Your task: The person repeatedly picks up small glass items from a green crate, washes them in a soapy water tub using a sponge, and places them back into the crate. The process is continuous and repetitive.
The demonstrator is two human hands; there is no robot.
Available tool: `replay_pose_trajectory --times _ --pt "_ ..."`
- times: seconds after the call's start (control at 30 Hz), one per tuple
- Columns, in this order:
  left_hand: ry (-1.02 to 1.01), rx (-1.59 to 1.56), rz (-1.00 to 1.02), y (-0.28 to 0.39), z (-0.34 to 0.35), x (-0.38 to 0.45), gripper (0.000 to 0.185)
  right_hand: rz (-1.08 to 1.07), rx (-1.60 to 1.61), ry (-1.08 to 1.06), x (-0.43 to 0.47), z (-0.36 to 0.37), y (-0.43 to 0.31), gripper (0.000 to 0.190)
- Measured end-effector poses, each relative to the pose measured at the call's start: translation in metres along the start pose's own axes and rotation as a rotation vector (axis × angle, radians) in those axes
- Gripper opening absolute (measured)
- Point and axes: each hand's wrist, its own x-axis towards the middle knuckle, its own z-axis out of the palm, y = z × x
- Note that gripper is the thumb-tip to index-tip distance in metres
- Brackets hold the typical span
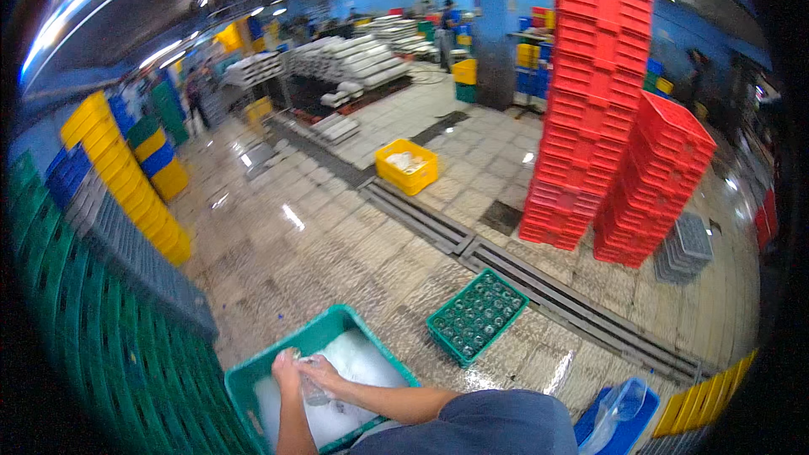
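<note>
Both my hands are over a green plastic tub (341, 313) filled with white suds (363, 363). Between them is a clear, glass-like container (314, 394), its lower end just above the foam. My left hand (287, 368) grips it near its upper end. My right hand (322, 373) is closed around its side from the right. The fingers hide part of the container, so its exact kind cannot be told. To the right of the tub, a green divided crate (477, 317) on the wet floor holds several clear glass items in rows.
Tall green (126, 341), grey (148, 253) and yellow (120, 170) crate stacks line the left. A floor drain channel (537, 287) runs diagonally ahead. Beyond it stand a yellow crate (404, 167) and red crate stacks (591, 107). A blue bin (641, 414) holds clear plastic. Several people stand farther back.
</note>
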Motion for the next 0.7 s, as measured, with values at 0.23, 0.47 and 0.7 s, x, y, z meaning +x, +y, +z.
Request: replay_pose_trajectory --times 0.23,0.47,0.7 --pt "0.04 -0.391 0.163 0.051 0.023 -0.078 0.033 -0.512 -0.044 0.401 0.003 0.02 -0.033 0.053" --pt "-0.012 -0.947 -0.403 0.069 0.006 -0.095 0.043 -0.461 -0.453 0.272 -0.01 0.017 -0.026 0.062" --pt "0.272 0.399 0.394 0.055 -0.017 -0.125 0.032 -0.036 0.333 0.295 -0.014 0.023 0.041 0.057"
